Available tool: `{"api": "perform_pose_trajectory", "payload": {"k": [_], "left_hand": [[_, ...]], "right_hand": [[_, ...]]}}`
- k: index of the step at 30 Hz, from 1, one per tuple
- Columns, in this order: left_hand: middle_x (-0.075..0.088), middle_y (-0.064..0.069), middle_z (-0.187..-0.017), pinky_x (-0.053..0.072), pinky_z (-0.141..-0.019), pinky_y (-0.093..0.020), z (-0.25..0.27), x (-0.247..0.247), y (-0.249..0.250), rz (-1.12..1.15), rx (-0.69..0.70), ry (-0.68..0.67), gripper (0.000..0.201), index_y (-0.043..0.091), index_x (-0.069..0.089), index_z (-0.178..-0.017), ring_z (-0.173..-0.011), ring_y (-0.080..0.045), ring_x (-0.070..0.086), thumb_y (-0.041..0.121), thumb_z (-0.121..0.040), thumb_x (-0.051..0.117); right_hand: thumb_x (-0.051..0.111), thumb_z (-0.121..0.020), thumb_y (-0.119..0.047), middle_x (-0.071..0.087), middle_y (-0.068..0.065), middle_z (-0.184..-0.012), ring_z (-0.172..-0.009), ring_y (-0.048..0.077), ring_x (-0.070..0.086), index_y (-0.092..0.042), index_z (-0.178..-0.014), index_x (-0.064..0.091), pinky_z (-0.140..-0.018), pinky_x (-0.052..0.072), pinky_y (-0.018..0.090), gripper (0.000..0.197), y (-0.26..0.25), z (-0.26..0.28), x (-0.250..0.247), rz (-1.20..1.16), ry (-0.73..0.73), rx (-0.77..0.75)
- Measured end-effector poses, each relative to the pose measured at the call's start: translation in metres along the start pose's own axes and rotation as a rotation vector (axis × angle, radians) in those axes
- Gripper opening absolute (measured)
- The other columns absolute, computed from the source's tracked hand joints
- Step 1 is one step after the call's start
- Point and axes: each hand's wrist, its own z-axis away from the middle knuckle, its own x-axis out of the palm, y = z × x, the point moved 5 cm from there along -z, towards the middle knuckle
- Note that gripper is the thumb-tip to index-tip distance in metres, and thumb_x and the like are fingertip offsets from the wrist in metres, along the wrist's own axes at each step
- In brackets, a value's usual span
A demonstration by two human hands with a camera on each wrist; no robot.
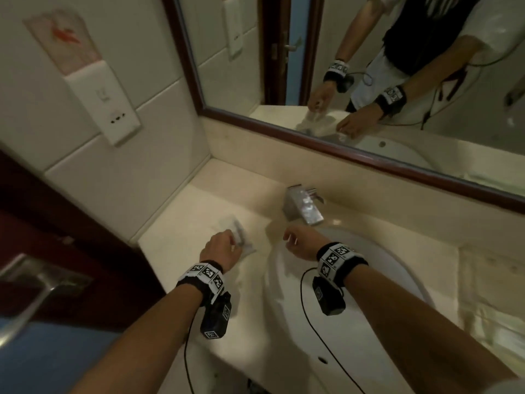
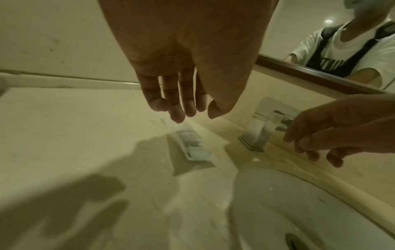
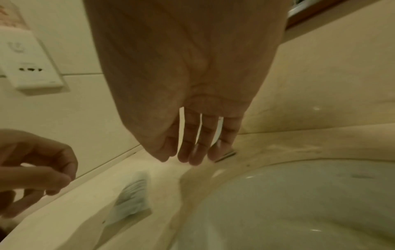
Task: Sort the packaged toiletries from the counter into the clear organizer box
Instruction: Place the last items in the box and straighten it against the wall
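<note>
Your left hand [image 1: 220, 248] sits at centre-left of the head frame, over the desk [image 1: 176, 223]; in the left wrist view its fingers [image 2: 177, 108] hang nearly straight and relaxed, slack, holding nothing, tips just above the packet [image 2: 192, 143] with a gap showing between them and it. The packet, a clear sachet with a white printed item inside, lies flat on the desk at mid-frame of that view, left of the sink [image 2: 299, 211]. In the head view it pokes out from behind your left hand, upper right of the knuckles; contact can't be confirmed there, blurred. Your right hand [image 1: 301, 241] is at frame centre in the head view, over the near-left rim of the sink, just below the faucet [image 1: 302, 206]. Right wrist view shows its fingers [image 3: 192, 152] extended downward, loosely spread, gripping nothing, not touching the desk as far as I can tell. The two hands are near each other but apart. The clear organizer box isn't identifiable in any view. Around: mirror [image 1: 369, 81] with dark wood frame across the upper right of the head frame, reflecting both hands and the packet; white wall outlet panel [image 1: 105, 106] upper left on the tiles; sink drain [image 2: 297, 241] at lower right of the left wrist view. The faucet stands closest to your right hand, just beyond the fingertips.
</note>
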Motion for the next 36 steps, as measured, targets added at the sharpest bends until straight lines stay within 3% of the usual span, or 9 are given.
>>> {"api": "perform_pose_trajectory", "payload": {"k": [6,12,15,19,23,29,33,36], "left_hand": [[0.063,-0.005,-0.097,0.051,-0.077,-0.036,-0.012,-0.027,-0.076,0.024,-0.126,0.026,0.016,0.016,0.057,-0.092,-0.091,-0.028,0.059,0.026,-0.081,0.056],[0.064,-0.004,-0.096,0.052,-0.078,-0.037,-0.023,-0.036,-0.114,0.041,-0.184,0.043,0.015,0.016,0.058,-0.091,-0.091,-0.027,0.060,0.027,-0.080,0.057],[0.063,-0.004,-0.094,0.051,-0.076,-0.036,-0.026,-0.034,-0.123,0.040,-0.188,0.036,0.013,0.016,0.057,-0.090,-0.089,-0.026,0.060,0.025,-0.081,0.058],[0.063,-0.003,-0.095,0.049,-0.075,-0.034,-0.031,-0.033,-0.125,0.046,-0.179,0.029,0.011,0.017,0.057,-0.090,-0.089,-0.026,0.060,0.024,-0.082,0.058],[0.063,-0.005,-0.095,0.051,-0.077,-0.037,-0.034,-0.033,-0.116,0.079,-0.145,0.016,0.009,0.017,0.055,-0.088,-0.090,-0.027,0.059,0.022,-0.081,0.059],[0.063,-0.007,-0.091,0.053,-0.075,-0.040,-0.039,-0.036,-0.070,0.124,-0.040,0.014,0.006,0.017,0.054,-0.084,-0.086,-0.030,0.060,0.019,-0.081,0.059],[0.062,-0.006,-0.088,0.053,-0.075,-0.039,-0.037,-0.030,-0.026,0.117,0.047,-0.010,0.006,0.017,0.054,-0.083,-0.084,-0.030,0.060,0.018,-0.082,0.059],[0.060,-0.006,-0.086,0.053,-0.075,-0.039,-0.035,-0.019,0.018,0.107,0.129,-0.045,0.006,0.016,0.053,-0.083,-0.084,-0.031,0.060,0.017,-0.082,0.059]], "right_hand": [[0.059,-0.090,-0.040,0.059,0.010,-0.118,-0.106,0.030,0.058,-0.017,-0.127,0.047,-0.090,0.049,0.038,0.046,-0.062,-0.063,0.052,0.124,-0.067,-0.009],[0.064,-0.080,-0.053,0.047,0.016,-0.130,-0.118,0.035,0.047,-0.018,-0.141,0.031,-0.096,0.045,0.045,0.078,-0.083,-0.098,0.093,0.141,-0.061,0.066],[0.070,-0.078,-0.042,0.046,0.016,-0.125,-0.112,0.037,0.052,-0.018,-0.141,0.027,-0.090,0.050,0.045,0.080,-0.085,-0.105,0.102,0.112,-0.055,0.077],[0.068,-0.078,-0.019,0.057,0.017,-0.108,-0.093,0.036,0.060,-0.016,-0.134,0.030,-0.073,0.051,0.040,0.067,-0.087,-0.106,0.097,0.105,-0.029,0.026],[0.069,-0.078,-0.015,0.060,0.016,-0.102,-0.086,0.034,0.060,-0.013,-0.116,0.035,-0.070,0.053,0.042,0.050,-0.087,-0.098,0.080,0.078,-0.032,0.027],[0.078,-0.067,-0.019,0.058,0.007,-0.099,-0.086,0.028,0.060,-0.018,-0.108,0.039,-0.074,0.055,0.045,0.057,-0.077,-0.068,0.023,-0.040,0.132,0.037],[0.075,-0.073,-0.021,0.060,0.006,-0.098,-0.082,0.025,0.062,-0.019,-0.114,0.036,-0.072,0.055,0.039,0.057,-0.059,-0.029,-0.008,-0.113,0.159,0.033],[0.069,-0.079,-0.020,0.060,0.008,-0.106,-0.090,0.025,0.061,-0.018,-0.120,0.037,-0.078,0.053,0.036,0.053,-0.036,0.010,-0.026,-0.183,0.168,0.016]]}}
